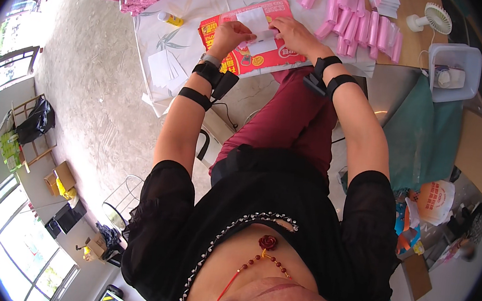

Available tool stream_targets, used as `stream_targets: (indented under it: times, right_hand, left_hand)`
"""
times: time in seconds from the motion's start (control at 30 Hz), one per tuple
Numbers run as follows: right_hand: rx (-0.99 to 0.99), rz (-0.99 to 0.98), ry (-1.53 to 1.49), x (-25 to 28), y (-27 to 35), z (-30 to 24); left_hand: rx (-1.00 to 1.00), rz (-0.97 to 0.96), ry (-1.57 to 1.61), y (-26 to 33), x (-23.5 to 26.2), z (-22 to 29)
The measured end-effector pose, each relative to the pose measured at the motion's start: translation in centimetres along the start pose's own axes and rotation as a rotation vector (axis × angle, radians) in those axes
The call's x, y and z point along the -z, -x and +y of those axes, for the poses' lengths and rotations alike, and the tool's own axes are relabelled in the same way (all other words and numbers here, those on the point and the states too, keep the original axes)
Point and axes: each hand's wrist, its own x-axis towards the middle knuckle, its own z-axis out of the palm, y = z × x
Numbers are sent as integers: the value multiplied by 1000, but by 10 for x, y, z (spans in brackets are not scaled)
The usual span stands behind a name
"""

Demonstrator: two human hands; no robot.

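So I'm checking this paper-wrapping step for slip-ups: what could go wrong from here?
The white paper slip is pinched by the left hand and right hand, so it might crease or tear. The glue stick lies on its side by the table edge and could roll off. The loose pink rolls nearby could get knocked.

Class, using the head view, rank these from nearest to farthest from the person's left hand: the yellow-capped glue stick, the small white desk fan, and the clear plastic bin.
Measured from the left hand:
1. Yellow-capped glue stick, on the table just to its left.
2. Small white desk fan, far right, top of the table.
3. Clear plastic bin, far right, just past the fan.
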Motion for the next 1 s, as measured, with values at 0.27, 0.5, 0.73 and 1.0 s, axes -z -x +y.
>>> stream_targets:
  times: [0.27, 0.5, 0.73, 1.0]
  right_hand:
    - [-30, -61, 40, 4, -4, -5]
    - [-18, -57, 50, 5, -5, -5]
    - [-14, -60, 45, 6, -6, -6]
    - [-8, -95, 44, 6, -7, -2]
  left_hand:
    - [5, -4, 0, 2, 4, 1]
    - [-3, 1, -17, 1, 5, 2]
    - [-10, -14, 30, 2, 5, 0]
    - [3, -25, 12, 0, 6, 2]
